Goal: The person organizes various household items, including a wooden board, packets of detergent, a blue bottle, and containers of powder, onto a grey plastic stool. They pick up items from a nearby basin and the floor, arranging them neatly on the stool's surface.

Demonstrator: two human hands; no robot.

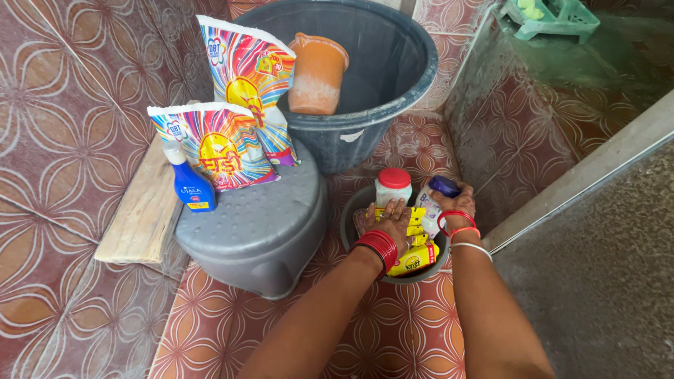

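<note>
Head view: both hands down in small dark bowl (349, 223) on tiled floor. Left hand (390, 223) flat, fingers spread on yellow packets (414, 261). Right hand (455, 202) wrapped around blue-capped bottle (437, 195). Red-lidded jar (393, 185) stands in bowl. Grey stool (260, 228) beside, carrying detergent bags (225, 144).

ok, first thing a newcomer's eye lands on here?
Probably the two bright rainbow-coloured detergent packets standing on the grey plastic stool, left of centre. Next, the left hand and right hand, with red bangles, down in the small grey basin of yellow sachets, lower centre.
</note>
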